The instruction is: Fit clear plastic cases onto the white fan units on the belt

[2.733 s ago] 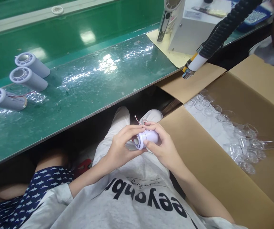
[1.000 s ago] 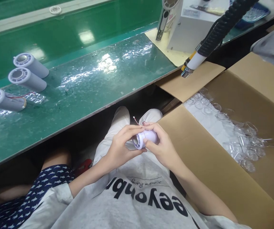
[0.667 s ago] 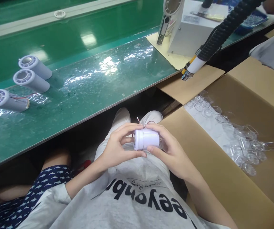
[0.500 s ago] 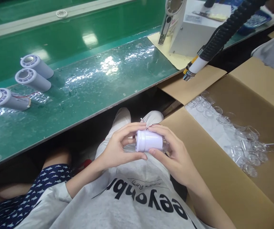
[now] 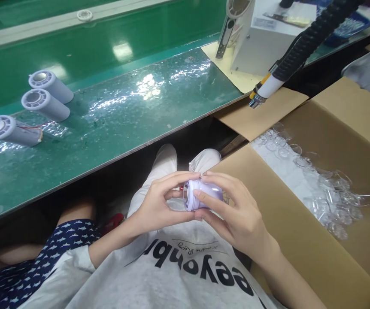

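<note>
A small lavender cylinder (image 5: 209,192) is held between both hands above the lap, lying on its side with a rimmed end toward the left. My left hand (image 5: 161,201) grips that rimmed end, thumb below and fingers above. My right hand (image 5: 236,210) is wrapped round the body from the right, one finger lying across its front. Part of a clear piece shows behind the right fingers. On the green bench at the left stand three lavender cylinders with round slotted tops (image 5: 51,86) (image 5: 45,105) (image 5: 13,130).
The green bench (image 5: 123,124) runs across beyond my knees. An open cardboard box (image 5: 281,214) with clear plastic pieces (image 5: 333,197) is at the right. A black hose with a metal nozzle (image 5: 257,101) hangs over it, near a white machine (image 5: 259,47). Another person's patterned shorts (image 5: 72,244) show left.
The cylinder has turned slightly, showing more of its left end. My right hand's fingers have shifted onto its front, and both hands sit a little lower.
</note>
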{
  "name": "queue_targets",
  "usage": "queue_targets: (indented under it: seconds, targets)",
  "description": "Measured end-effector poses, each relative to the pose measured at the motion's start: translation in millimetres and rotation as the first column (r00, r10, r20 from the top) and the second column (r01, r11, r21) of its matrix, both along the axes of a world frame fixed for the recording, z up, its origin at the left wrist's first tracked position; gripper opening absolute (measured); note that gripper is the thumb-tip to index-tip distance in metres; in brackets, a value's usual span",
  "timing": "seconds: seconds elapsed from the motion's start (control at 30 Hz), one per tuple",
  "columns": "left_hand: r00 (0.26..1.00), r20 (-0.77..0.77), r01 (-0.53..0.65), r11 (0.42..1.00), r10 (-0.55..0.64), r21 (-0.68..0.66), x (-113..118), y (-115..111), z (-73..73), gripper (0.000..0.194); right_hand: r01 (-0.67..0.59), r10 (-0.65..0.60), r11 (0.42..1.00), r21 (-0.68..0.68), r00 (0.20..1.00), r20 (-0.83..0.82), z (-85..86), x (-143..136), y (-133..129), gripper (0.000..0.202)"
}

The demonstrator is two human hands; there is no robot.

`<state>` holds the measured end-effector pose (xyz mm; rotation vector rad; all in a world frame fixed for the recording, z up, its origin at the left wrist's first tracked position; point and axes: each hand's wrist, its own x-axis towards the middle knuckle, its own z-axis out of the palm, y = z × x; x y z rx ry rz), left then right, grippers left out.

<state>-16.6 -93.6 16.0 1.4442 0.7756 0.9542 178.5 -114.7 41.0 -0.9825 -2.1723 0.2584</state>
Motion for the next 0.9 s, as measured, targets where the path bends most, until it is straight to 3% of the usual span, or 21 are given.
queue_targets:
  seconds: [0.27, 0.47, 0.6, 0.77, 0.9]
  targets:
    - [1.0, 0.007, -0.013, 1.0, 0.013, 0.024, 3, -2, 2.7, 0.068, 0.012, -0.014, 0.999, 0.03, 0.997, 0.073, 9.0, 1, -1, 0.01]
    - [1.0, -0.005, -0.03, 1.0, 0.03, 0.0, 4, -3, 3.3, 0.066, 0.061, -0.061, 0.998, 0.03, 0.998, -0.019, 4.7, -5, -3, 0.025]
    - [1.0, 0.007, -0.03, 1.0, 0.03, -0.001, 5, -3, 4.0, 0.063, 0.101, -0.103, 0.994, -0.039, 0.992, -0.07, -0.5, -7, -5, 0.026]
    - [0.999, -0.027, -0.03, 0.996, 0.033, 0.083, 3, -3, 4.2, 0.064, 0.059, -0.063, 0.996, 0.065, 0.996, 0.068, -2.9, -4, -11, 0.021]
    - [0.998, -0.053, -0.025, 0.99, 0.032, 0.137, 2, -4, 3.3, 0.066, 0.077, -0.079, 0.997, 0.022, 0.992, 0.1, -1.0, -4, -17, 0.024]
